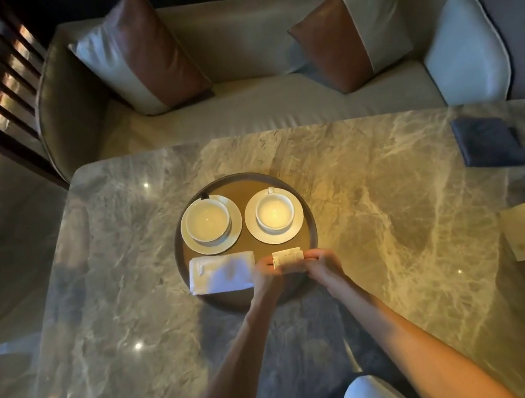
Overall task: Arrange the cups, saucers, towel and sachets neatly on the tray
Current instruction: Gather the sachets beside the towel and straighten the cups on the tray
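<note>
Sachets being squared on tray.
Both hands' fingers (266,262) pinch the sachets (287,257); set them parallel beside the towel (221,272).

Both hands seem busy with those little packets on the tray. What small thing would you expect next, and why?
Probably setting the sachets flat on the tray, right of the towel. Left hand and right hand pinch their ends, and both cups already sit on saucers.
</note>
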`<state>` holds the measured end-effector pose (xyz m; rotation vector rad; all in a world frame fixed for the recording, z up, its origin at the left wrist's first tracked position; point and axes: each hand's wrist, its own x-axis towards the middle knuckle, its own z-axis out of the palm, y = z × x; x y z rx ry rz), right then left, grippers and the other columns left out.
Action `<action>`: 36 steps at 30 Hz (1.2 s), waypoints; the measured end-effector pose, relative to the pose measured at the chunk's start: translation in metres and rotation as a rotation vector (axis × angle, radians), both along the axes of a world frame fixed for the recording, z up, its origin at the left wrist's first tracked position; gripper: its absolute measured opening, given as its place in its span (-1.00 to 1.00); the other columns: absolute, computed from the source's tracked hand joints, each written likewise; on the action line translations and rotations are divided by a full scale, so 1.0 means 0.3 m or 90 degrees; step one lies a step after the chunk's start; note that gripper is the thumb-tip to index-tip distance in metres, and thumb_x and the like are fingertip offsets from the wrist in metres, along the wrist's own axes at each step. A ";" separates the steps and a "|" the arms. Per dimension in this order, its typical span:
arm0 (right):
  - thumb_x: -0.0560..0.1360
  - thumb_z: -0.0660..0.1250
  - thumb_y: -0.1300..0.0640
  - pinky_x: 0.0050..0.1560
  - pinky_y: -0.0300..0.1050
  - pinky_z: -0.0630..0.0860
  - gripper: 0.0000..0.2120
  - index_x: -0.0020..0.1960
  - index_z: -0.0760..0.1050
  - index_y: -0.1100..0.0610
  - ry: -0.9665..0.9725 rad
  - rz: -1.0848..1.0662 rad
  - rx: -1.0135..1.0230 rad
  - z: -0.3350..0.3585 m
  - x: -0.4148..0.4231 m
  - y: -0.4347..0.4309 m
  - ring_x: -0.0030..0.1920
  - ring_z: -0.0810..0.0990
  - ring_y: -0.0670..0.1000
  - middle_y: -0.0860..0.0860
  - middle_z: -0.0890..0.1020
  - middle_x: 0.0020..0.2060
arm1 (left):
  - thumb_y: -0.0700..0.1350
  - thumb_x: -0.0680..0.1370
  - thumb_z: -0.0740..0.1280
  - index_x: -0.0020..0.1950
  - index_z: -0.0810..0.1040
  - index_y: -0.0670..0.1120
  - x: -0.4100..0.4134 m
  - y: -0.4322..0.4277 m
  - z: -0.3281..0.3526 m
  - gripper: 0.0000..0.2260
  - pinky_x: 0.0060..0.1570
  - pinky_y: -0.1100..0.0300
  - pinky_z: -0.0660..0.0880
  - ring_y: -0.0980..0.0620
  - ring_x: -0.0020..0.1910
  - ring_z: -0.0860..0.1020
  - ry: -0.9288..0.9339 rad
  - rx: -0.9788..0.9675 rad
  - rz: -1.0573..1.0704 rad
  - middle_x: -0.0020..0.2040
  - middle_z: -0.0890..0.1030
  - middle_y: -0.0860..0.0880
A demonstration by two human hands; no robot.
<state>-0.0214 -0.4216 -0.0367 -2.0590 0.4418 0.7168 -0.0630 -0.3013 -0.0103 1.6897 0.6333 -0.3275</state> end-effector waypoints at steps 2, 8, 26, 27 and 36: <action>0.54 0.36 0.11 0.17 0.09 0.59 -0.73 0.17 0.61 0.23 -0.003 0.024 -0.030 -0.020 0.016 0.007 0.13 0.63 0.16 0.16 0.66 0.13 | 0.01 0.45 0.28 -0.13 0.63 -0.31 0.008 -0.001 -0.018 -0.63 -0.11 -0.06 0.57 -0.16 -0.16 0.59 0.019 0.017 0.023 -0.16 0.66 -0.26; 0.53 0.36 0.16 0.18 -0.01 0.58 -0.72 0.22 0.59 0.18 0.016 0.071 -0.055 -0.061 0.042 0.018 0.15 0.62 0.10 0.11 0.66 0.17 | -0.25 0.53 0.28 -0.03 0.57 -0.19 0.027 0.008 -0.071 -0.92 -0.01 0.13 0.56 -0.09 0.02 0.59 0.143 0.104 0.013 -0.06 0.59 -0.09; 0.42 0.49 0.22 0.25 -0.08 0.49 -0.66 0.15 0.53 0.28 -0.371 0.513 -0.114 -0.033 0.020 -0.057 0.29 0.52 0.10 0.14 0.59 0.22 | -0.09 0.51 0.40 0.30 0.33 -0.09 0.019 0.058 -0.130 -0.58 0.22 0.15 0.41 -0.07 0.24 0.36 -0.057 0.480 -0.366 0.31 0.37 -0.07; 0.41 0.50 0.22 0.31 -0.07 0.45 -0.62 0.19 0.53 0.27 -0.348 0.540 -0.131 -0.040 0.023 -0.052 0.35 0.47 0.09 0.11 0.56 0.28 | -0.05 0.52 0.39 0.28 0.35 -0.07 0.023 0.063 -0.137 -0.61 0.23 0.14 0.37 -0.07 0.25 0.35 -0.059 0.487 -0.386 0.31 0.39 -0.04; 0.36 0.53 0.20 0.21 -0.08 0.50 -0.65 0.08 0.50 0.20 -0.369 0.650 -0.178 -0.032 0.049 -0.021 0.19 0.53 0.08 0.05 0.59 0.09 | 0.07 0.51 0.38 0.26 0.36 -0.05 0.037 0.085 -0.194 -0.60 0.26 0.11 0.35 -0.06 0.24 0.41 -0.101 0.526 -0.483 0.29 0.47 -0.01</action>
